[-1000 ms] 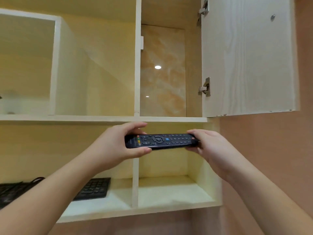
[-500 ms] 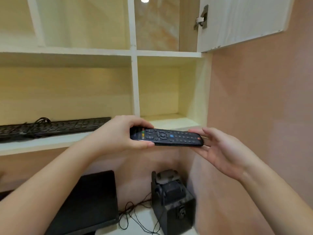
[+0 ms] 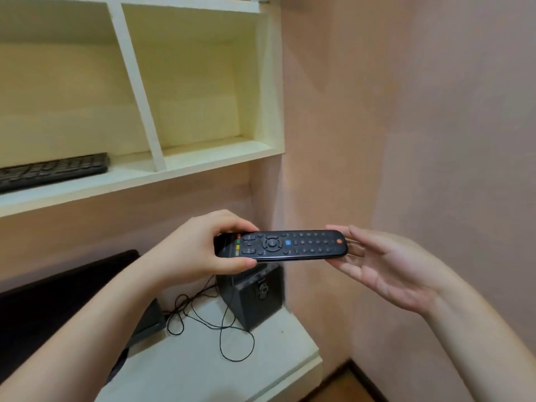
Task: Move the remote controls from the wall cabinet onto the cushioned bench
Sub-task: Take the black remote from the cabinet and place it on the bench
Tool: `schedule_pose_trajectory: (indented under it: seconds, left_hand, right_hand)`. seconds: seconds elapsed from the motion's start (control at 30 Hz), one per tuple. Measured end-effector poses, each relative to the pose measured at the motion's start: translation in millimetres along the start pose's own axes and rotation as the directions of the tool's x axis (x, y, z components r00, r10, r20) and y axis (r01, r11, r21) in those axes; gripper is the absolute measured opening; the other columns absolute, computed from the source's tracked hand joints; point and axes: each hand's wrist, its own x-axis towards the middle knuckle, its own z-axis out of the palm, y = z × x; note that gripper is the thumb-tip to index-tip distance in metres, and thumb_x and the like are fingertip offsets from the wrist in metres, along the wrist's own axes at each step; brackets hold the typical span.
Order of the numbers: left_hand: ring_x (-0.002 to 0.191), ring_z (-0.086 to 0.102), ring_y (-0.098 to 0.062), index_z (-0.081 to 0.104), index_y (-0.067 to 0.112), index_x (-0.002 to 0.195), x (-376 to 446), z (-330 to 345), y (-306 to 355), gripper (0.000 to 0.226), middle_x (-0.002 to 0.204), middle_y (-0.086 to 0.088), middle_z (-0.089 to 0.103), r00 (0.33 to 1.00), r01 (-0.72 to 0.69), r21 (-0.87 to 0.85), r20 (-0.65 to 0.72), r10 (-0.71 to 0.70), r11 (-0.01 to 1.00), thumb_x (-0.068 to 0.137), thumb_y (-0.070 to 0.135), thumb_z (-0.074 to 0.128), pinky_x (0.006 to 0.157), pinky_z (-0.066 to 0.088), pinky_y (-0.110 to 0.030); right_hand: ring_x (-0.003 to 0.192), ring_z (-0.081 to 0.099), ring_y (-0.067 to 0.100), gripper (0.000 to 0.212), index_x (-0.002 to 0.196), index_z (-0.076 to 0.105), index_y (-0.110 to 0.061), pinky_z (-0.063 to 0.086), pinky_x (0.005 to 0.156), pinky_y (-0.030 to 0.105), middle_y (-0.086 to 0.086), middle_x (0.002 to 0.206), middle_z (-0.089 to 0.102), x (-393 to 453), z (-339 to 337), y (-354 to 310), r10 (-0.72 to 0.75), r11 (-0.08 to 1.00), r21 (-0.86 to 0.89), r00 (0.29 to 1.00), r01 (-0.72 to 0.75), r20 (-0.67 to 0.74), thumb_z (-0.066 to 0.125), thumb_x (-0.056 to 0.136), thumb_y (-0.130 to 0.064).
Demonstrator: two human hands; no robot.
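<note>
Long black plastic remote control [image 3: 280, 245] held level, buttons up: left hand [image 3: 190, 250] gripping one end, right hand [image 3: 385, 265] spread, fingertips touching the other.

Black remote control [image 3: 280, 245] held level, buttons up.

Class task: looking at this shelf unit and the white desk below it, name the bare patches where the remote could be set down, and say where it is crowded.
Free: the shelf compartment right of the divider, and the desk's front corner past the cable loop. Crowded: the left compartment holds the keyboard; the desk's back has the speaker, cable and monitor.
</note>
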Motion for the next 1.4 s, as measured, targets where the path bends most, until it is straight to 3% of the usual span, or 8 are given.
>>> schedule_pose_trajectory:
  seconds: [0.2, 0.33, 0.47, 0.63, 0.73, 0.87, 1.13, 1.4]
  left_hand:
    - [0.103, 0.058, 0.002, 0.062, 0.044, 0.110, 31.8, 44.8, 48.9, 0.046, 0.107, 0.023, 0.059, 0.995, -0.080, -0.042, 0.063, 0.083, 0.996, 0.067, 0.059, 0.067, 0.086, 0.044, -0.020]
    - [0.100, 0.057, 0.004, 0.062, 0.042, 0.110, 62.0, 82.8, 97.7, 0.042, 0.104, 0.023, 0.060, 0.981, -0.138, -0.075, 0.127, 0.146, 0.988, 0.071, 0.049, 0.075, 0.081, 0.039, -0.008]
    - [0.098, 0.057, 0.005, 0.063, 0.039, 0.112, 87.7, 123.3, 147.4, 0.043, 0.103, 0.023, 0.059, 0.955, -0.220, -0.114, 0.179, 0.237, 0.969, 0.072, 0.045, 0.078, 0.082, 0.038, -0.006]
    - [0.099, 0.056, 0.005, 0.060, 0.044, 0.111, 113.1, 171.2, 201.6, 0.046, 0.105, 0.024, 0.058, 0.906, -0.313, -0.180, 0.238, 0.350, 0.932, 0.068, 0.059, 0.067, 0.081, 0.038, -0.006]
    - [0.100, 0.057, 0.004, 0.060, 0.046, 0.111, 127.1, 195.7, 227.8, 0.046, 0.106, 0.025, 0.058, 0.870, -0.368, -0.208, 0.267, 0.415, 0.906, 0.068, 0.061, 0.066, 0.080, 0.039, -0.007]
    - [0.102, 0.059, 0.002, 0.063, 0.041, 0.112, 145.5, 222.7, 259.5, 0.049, 0.109, 0.023, 0.061, 0.818, -0.416, -0.311, 0.282, 0.501, 0.855, 0.067, 0.059, 0.067, 0.083, 0.042, -0.009]
    - [0.104, 0.060, -0.005, 0.064, 0.038, 0.112, 176.1, 269.4, 299.8, 0.049, 0.108, 0.013, 0.063, 0.674, -0.486, -0.534, 0.276, 0.686, 0.692, 0.066, 0.056, 0.070, 0.086, 0.043, -0.011]
    - [0.103, 0.060, -0.005, 0.066, 0.033, 0.110, 184.1, 310.2, 338.8, 0.049, 0.106, 0.013, 0.063, 0.462, -0.525, -0.695, 0.253, 0.850, 0.492, 0.065, 0.052, 0.071, 0.087, 0.043, -0.013]
  right_hand:
    - [0.098, 0.067, 0.031, 0.040, 0.114, 0.060, 0.011, 0.058, 0.081, 0.040, 0.026, 0.109, 0.065, -48.3, -62.0, -14.4, -0.022, 0.999, 0.036, 0.996, 0.026, -0.089, 0.055, 0.082, -0.012]
    - [0.113, 0.061, 0.034, 0.042, 0.122, 0.055, 0.010, 0.054, 0.089, 0.041, 0.027, 0.120, 0.062, -94.9, -111.9, -26.5, -0.028, 0.996, 0.076, 0.986, 0.041, -0.165, 0.054, 0.087, -0.014]
    - [0.110, 0.063, 0.035, 0.054, 0.116, 0.060, 0.012, 0.056, 0.084, 0.040, 0.027, 0.119, 0.063, -143.7, -157.8, -38.7, -0.077, 0.986, 0.128, 0.971, 0.108, -0.225, 0.071, 0.068, -0.011]
    - [0.099, 0.069, 0.026, 0.029, 0.116, 0.060, 0.007, 0.055, 0.085, 0.037, 0.020, 0.110, 0.069, -194.9, -206.9, -46.3, -0.127, 0.985, 0.058, 0.904, 0.165, -0.409, 0.043, 0.094, -0.002]
    - [0.092, 0.071, 0.023, 0.029, 0.118, 0.059, 0.006, 0.057, 0.081, 0.034, 0.019, 0.107, 0.070, -223.2, -227.9, -47.5, -0.151, 0.969, 0.101, 0.868, 0.224, -0.472, 0.041, 0.095, 0.003]
    - [0.101, 0.066, 0.026, 0.032, 0.121, 0.058, 0.003, 0.056, 0.085, 0.033, 0.020, 0.116, 0.067, -257.6, -247.7, -49.9, -0.181, 0.951, 0.120, 0.825, 0.286, -0.535, 0.041, 0.094, 0.006]
    - [0.101, 0.067, 0.024, 0.035, 0.121, 0.059, 0.002, 0.054, 0.088, 0.031, 0.019, 0.114, 0.067, -300.5, -254.8, -39.1, -0.274, 0.875, 0.118, 0.681, 0.469, -0.679, 0.049, 0.087, 0.003]
    - [0.096, 0.069, 0.023, 0.047, 0.124, 0.059, 0.001, 0.057, 0.081, 0.029, 0.018, 0.122, 0.062, -334.6, -237.8, -0.7, -0.311, 0.743, 0.075, 0.443, 0.665, -0.841, 0.057, 0.078, -0.001]
